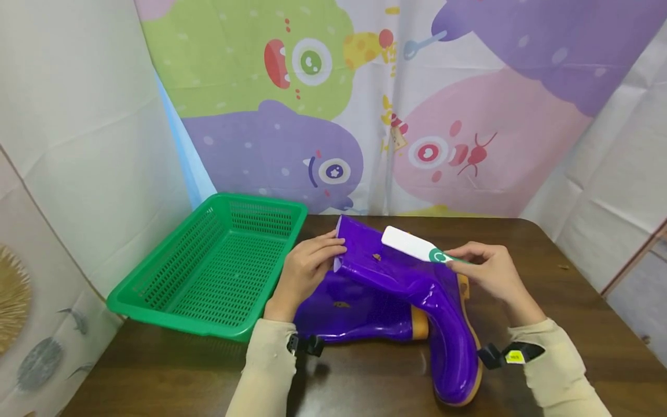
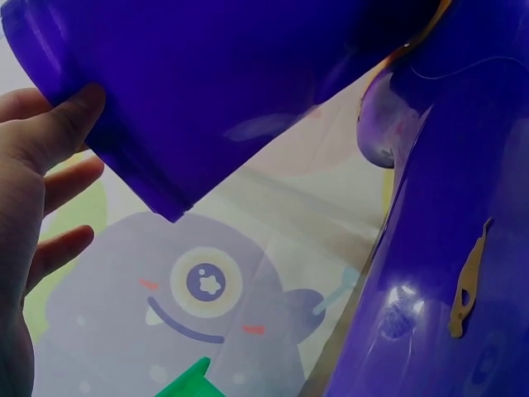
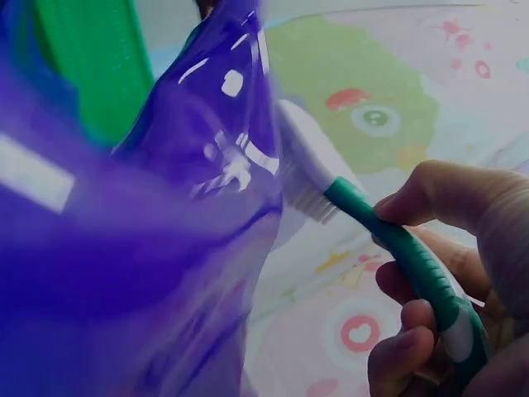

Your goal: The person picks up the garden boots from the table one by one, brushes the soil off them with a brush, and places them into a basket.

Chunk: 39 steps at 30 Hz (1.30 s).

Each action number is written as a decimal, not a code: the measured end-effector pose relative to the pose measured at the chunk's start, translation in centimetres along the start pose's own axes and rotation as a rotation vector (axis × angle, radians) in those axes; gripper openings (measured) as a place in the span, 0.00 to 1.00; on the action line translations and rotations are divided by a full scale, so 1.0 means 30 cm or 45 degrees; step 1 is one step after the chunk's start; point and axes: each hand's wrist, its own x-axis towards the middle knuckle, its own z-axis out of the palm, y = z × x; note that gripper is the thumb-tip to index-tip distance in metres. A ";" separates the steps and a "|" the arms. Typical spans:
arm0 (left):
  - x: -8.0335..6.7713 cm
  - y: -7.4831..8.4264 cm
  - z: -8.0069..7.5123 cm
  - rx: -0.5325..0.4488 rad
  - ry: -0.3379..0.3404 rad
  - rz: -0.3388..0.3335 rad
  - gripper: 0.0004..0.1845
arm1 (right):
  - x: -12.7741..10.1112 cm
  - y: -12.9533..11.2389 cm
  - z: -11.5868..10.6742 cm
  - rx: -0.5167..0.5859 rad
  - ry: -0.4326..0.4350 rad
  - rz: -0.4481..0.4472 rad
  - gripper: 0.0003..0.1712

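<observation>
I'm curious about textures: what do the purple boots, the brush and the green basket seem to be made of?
Purple boots: probably rubber or PVC, glossy, given the bright highlights and soft creases.
Brush: likely hard plastic, with a smooth white head and a ridged green handle.
Green basket: looks like moulded plastic, with regular slots and a slight sheen.

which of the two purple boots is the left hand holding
The upper boot, its toe toward the bottom of the head view: the left hand pinches its top rim. The other boot lies on the table, partly hidden behind it.
</observation>
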 end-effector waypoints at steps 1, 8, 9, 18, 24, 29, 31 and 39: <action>0.001 0.000 0.000 0.000 0.000 -0.001 0.13 | 0.001 -0.008 0.002 0.042 0.001 -0.009 0.08; 0.004 0.002 -0.002 -0.020 0.000 -0.001 0.13 | -0.002 -0.034 0.051 0.287 -0.136 -0.072 0.13; 0.004 0.003 -0.002 -0.023 -0.003 -0.001 0.13 | -0.004 -0.033 0.060 0.300 -0.157 -0.068 0.13; 0.006 0.006 -0.006 -0.018 -0.047 -0.006 0.12 | -0.011 -0.020 0.078 0.165 -0.157 0.037 0.07; 0.006 0.006 -0.010 0.007 -0.054 0.009 0.12 | -0.013 -0.010 0.050 0.012 -0.137 0.083 0.11; 0.004 0.011 -0.012 0.003 -0.073 -0.013 0.13 | -0.024 0.002 0.021 -0.053 -0.107 0.067 0.11; 0.001 0.012 -0.011 0.001 -0.075 -0.017 0.13 | -0.031 0.009 0.007 -0.071 -0.093 0.060 0.11; 0.003 0.007 -0.009 -0.021 -0.050 0.003 0.14 | -0.052 0.021 -0.049 -0.164 -0.032 0.088 0.11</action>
